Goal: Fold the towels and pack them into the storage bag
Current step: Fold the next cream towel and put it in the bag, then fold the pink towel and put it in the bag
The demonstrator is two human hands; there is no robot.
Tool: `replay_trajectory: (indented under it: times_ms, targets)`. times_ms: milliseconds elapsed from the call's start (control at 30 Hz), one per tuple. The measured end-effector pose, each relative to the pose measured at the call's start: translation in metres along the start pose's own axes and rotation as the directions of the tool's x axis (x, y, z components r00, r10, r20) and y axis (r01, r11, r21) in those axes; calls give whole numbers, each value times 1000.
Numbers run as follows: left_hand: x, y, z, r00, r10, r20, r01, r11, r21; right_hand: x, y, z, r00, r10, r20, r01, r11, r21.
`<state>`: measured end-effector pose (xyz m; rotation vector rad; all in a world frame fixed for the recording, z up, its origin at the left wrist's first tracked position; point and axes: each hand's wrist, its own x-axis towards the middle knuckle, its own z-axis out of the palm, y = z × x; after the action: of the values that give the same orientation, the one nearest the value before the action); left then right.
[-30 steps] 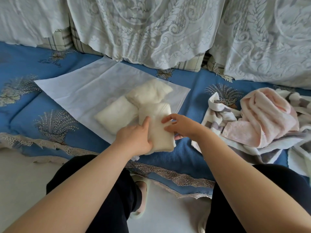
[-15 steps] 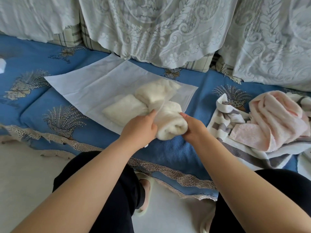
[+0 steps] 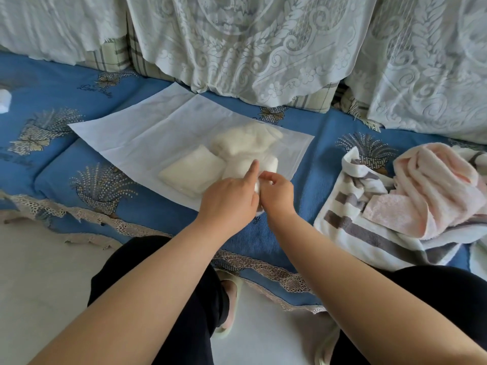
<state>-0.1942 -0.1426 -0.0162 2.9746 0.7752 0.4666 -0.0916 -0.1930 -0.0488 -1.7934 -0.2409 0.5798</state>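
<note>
Head view: my left hand (image 3: 228,196) has its forefinger straight on the bag (image 3: 147,138) and the rest curled at the bag's near edge, my right hand (image 3: 276,192) pinches that edge beside it, and I can't tell what else either holds. I count three cream towels (image 3: 192,171) inside the bag, which lies flat on the blue cover (image 3: 311,206); a pink towel (image 3: 432,185) and a striped towel (image 3: 369,233) sit loose, right. Cursive print on the cover is too small to read.

Left hand (image 3: 229,198) hides bag mouth; striped towel (image 3: 369,233) cut off right.
</note>
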Motion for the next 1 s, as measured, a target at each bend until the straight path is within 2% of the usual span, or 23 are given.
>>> replay_trajectory:
  times_ms: [67,133,200,300,367,400,433,467,500,567,667,767,867,1000]
  targets:
    - [-1,-3,0,1000,-14,16,14,1000,9,-1,0,-7,977,124,174,-137,988,65]
    - [-1,-4,1,999,-23,40,24,1000,-19,0,2,-17,934,171,314,-203,977,72]
    - [-1,-2,3,998,-7,57,10,999,-43,6,4,-24,916,176,361,-202,979,37]
    - [1,5,4,998,-10,62,14,997,-71,10,4,-12,930,115,350,-105,993,-47]
    - [2,6,5,998,-19,61,24,996,-84,6,1,2,911,108,399,-84,993,-77]
    - [2,6,5,997,-27,66,32,997,-76,3,-3,9,899,106,425,-95,994,-47]
    - [2,5,5,996,-39,75,44,997,-65,5,-5,14,873,134,468,-148,989,-7]
    - [2,3,5,994,-54,90,60,996,-66,8,-7,17,809,198,554,-263,964,40]
    - [2,1,5,991,-72,116,81,994,-79,12,-7,16,750,217,624,-299,954,27]
    - [1,-3,7,979,-93,179,115,987,-116,15,-6,10,650,175,740,-378,919,114]
    - [3,-8,11,959,-97,265,141,978,-152,18,1,2,584,132,801,-486,847,215]
    - [3,-13,15,950,-127,285,176,972,-154,22,7,-6,595,114,795,-488,838,245]
    - [4,-14,16,945,-173,276,219,965,-144,31,9,-28,658,177,732,-512,818,262]
    - [14,-5,23,943,-225,247,263,955,-137,37,13,-75,704,298,645,-424,904,45]
